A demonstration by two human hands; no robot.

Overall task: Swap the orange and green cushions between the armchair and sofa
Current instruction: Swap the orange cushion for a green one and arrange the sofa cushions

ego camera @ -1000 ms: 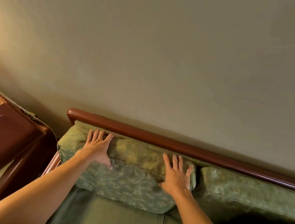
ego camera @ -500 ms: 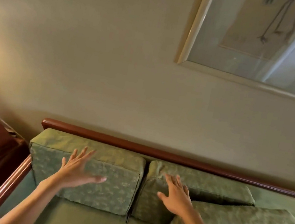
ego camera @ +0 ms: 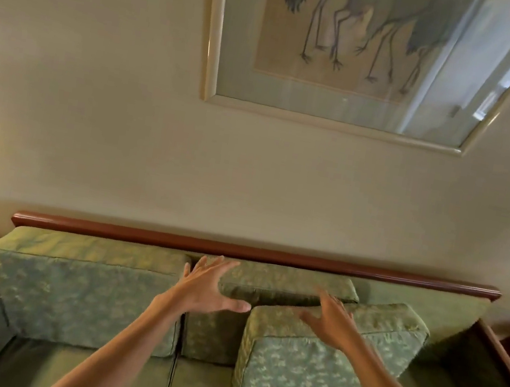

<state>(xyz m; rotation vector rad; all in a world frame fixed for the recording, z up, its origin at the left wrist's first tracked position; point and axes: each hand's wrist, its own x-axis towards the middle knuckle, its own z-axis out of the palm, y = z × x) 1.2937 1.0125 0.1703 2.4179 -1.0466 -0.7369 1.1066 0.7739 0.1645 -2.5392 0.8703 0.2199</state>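
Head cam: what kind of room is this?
Likely a living room or hotel lounge: a wood-framed sofa with green patterned fabric cushions stands against a plain beige wall, and a pale-framed print of long-legged birds hangs above it.

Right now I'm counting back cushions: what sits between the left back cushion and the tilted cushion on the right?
In the head view, a middle back cushion, with the open left hand before it.

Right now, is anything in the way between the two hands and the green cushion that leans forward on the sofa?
Nothing visible blocks them. The right hand is at the top of the leaning green cushion; the left hand is open beside it.
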